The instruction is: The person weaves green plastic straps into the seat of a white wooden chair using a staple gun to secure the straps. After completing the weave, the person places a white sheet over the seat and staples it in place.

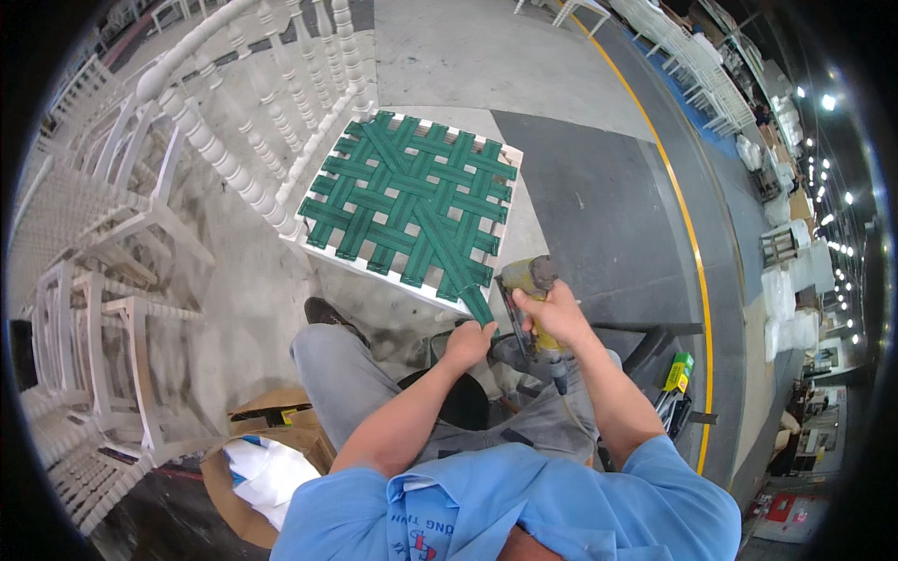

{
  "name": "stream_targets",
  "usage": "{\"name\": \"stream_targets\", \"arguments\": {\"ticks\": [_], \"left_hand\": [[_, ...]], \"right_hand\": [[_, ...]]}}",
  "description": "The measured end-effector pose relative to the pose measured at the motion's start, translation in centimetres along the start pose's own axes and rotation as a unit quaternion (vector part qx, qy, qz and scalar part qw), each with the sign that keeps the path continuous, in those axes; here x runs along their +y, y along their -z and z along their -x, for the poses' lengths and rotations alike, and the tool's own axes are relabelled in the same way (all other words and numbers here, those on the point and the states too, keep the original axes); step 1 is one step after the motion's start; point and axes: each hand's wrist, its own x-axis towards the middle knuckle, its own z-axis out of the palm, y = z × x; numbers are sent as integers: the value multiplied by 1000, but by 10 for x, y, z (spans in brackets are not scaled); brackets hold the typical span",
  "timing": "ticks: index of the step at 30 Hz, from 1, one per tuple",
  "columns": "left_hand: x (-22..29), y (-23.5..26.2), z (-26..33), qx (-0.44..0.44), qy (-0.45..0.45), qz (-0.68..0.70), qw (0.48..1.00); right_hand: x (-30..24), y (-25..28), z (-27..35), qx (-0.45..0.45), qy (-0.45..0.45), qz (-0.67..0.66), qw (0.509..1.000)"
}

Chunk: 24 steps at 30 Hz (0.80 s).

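The left hand is closed in a pinch, thumb and fingers gripping the loose end of a green webbing strap. From that hand the strap runs forward and leftward, on the diagonal, across a woven green webbing seat just ahead of both hands. The webbing crosses in an over-and-under lattice, its gaps open, on the white seat frame of a spindle-back chair. The chair's white turned spindles rise ahead and to the left of the left hand.

The right hand, just right of the left one, is wrapped around the grip of a yellow-and-dark pneumatic staple gun. The gun is beside the frame's corner nearest the hands; whether its nose touches the wood is hard to tell from this angle. An air hose trails from the grip's base, below the right hand.

Well left of the left hand stand more white chair frames. Behind it and leftward sits an open cardboard box with crumpled white material inside. Right of the right hand, a yellow floor line runs past.
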Motion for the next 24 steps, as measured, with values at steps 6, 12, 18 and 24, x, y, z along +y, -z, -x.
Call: {"name": "stream_targets", "arguments": {"ticks": [6, 12, 18, 24], "left_hand": [[33, 98, 4, -55, 50, 387, 919], [9, 130, -52, -28, 24, 472, 881], [7, 119, -64, -29, 53, 469, 881], [5, 120, -65, -28, 63, 491, 868]], "right_hand": [[16, 19, 9, 20, -6, -60, 998], [19, -13, -22, -35, -24, -25, 999], [23, -19, -37, -40, -35, 10, 999], [26, -26, -46, -30, -42, 61, 997]]}}
